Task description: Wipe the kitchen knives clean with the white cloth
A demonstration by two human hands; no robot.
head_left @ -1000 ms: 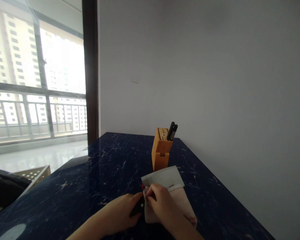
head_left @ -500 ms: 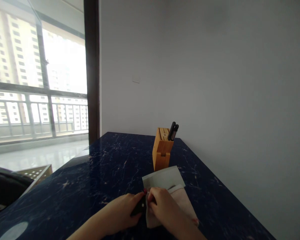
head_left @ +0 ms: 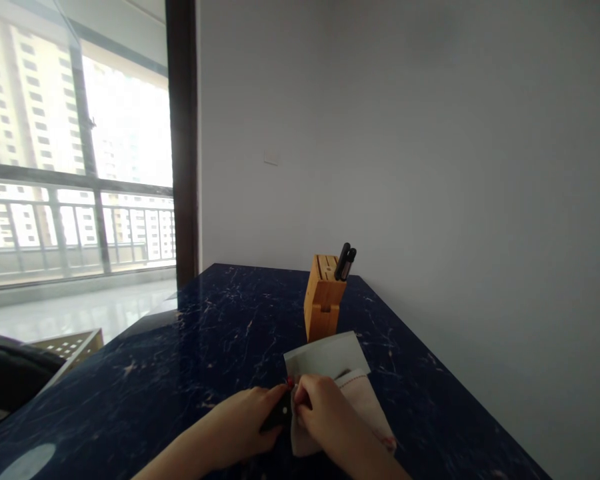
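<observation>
A cleaver (head_left: 320, 355) with a broad, pale metal blade and a dark riveted handle is held above or on the dark table; which of the two I cannot tell. My left hand (head_left: 253, 417) is closed around its handle. A white cloth (head_left: 365, 403) with a red stitched edge lies over the lower part of the blade. My right hand (head_left: 323, 407) pinches this cloth close to where blade and handle meet. The fingertips of both hands nearly touch there. Just beyond the blade stands a wooden knife block (head_left: 325, 300), upright, with black-handled tools (head_left: 345, 261) in its right side.
The dark blue marbled table (head_left: 230, 320) stretches back to a grey wall (head_left: 455, 167). Left of it sit a black item (head_left: 10, 380) and a perforated light-coloured basket or crate (head_left: 83, 347). A pale round patch (head_left: 27, 462) shows at the lower left. Glass windows fill the far left.
The view has shifted very slightly. Both hands, the cleaver and the cloth keep almost the same position.
</observation>
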